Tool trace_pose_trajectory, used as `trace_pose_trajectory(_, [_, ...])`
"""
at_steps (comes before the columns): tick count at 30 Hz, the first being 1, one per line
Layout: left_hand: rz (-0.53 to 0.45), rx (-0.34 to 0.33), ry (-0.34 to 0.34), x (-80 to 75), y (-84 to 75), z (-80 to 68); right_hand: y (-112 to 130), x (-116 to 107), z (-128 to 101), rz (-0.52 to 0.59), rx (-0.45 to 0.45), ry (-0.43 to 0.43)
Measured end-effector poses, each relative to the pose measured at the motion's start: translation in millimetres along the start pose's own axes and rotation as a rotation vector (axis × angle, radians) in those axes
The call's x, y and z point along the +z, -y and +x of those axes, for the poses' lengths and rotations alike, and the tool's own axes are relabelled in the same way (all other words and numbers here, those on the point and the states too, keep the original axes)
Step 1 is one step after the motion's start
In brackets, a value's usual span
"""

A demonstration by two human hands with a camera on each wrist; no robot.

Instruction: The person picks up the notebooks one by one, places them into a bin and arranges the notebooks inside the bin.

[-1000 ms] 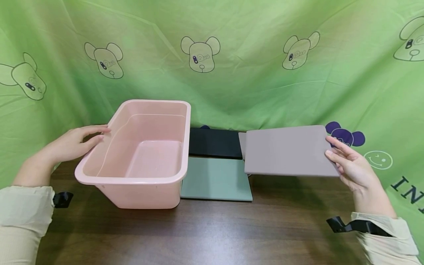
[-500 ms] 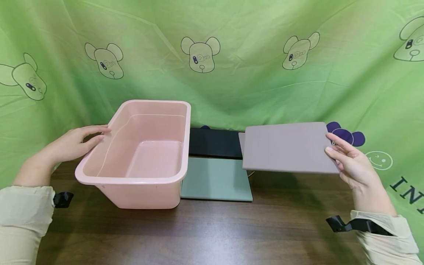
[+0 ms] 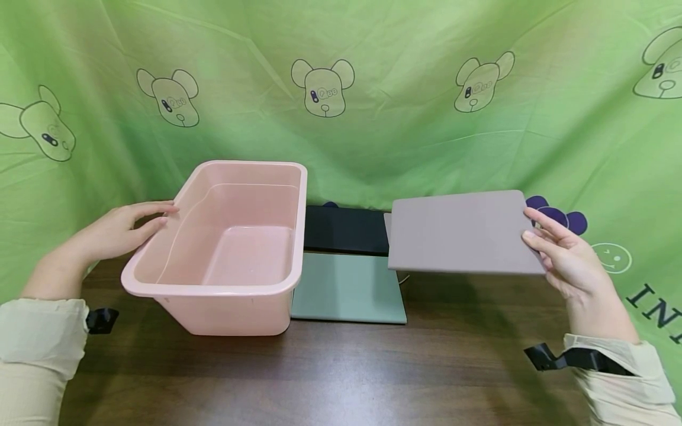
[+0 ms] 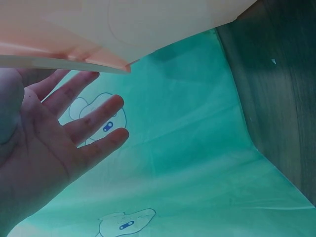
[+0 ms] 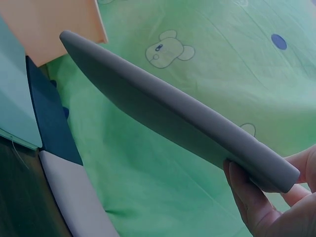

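Observation:
My right hand (image 3: 578, 266) pinches the right edge of a grey-mauve notebook (image 3: 460, 234) between thumb and fingers. The notebook hangs above the table, and the right wrist view shows its rounded spine (image 5: 173, 106) edge-on. My left hand (image 3: 119, 231) rests its fingertips on the left rim of a pink plastic tub (image 3: 213, 290). Its fingers look extended and spread in the left wrist view. To the tub's right lie a mint green notebook (image 3: 348, 290) and, behind it, a black notebook (image 3: 346, 229). Another pale grey notebook (image 5: 79, 192) lies beside the black one, mostly hidden in the head view.
The brown wooden table (image 3: 341, 373) carries everything. A green printed cloth (image 3: 383, 142) hangs close behind and along the sides. A thin cord (image 5: 19, 155) sticks out from the mint notebook. The tub's high walls stand on the left.
My right hand has raised the grey-mauve notebook a little and shifted it slightly left. The left hand and the tub have stayed put.

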State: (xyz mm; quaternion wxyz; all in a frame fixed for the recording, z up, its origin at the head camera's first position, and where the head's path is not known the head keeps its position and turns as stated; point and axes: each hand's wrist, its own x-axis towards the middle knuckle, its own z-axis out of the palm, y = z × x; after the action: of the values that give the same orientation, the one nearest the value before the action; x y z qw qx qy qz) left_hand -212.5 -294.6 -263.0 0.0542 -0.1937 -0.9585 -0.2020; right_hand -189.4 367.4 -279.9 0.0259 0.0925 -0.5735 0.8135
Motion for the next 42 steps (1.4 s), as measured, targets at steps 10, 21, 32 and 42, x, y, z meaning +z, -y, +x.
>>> trace_pose_trajectory(10, [0.0, -0.007, 0.008, -0.1, -0.2, -0.2, 3, 5, 3, 0.018, -0.008, 0.025])
trace_pose_trajectory(21, [-0.001, -0.014, 0.019, -0.7, -0.5, 0.2, 7, 11, 6, 0.045, 0.005, 0.037])
trace_pose_trajectory(32, [-0.003, -0.003, 0.0, -0.5, -0.5, -0.7, 12, 18, 6, 0.082, 0.016, 0.047])
trace_pose_trajectory(42, [-0.003, -0.008, 0.013, -0.7, -0.8, -0.8, 18, 23, 8, 0.09, 0.021, 0.034])
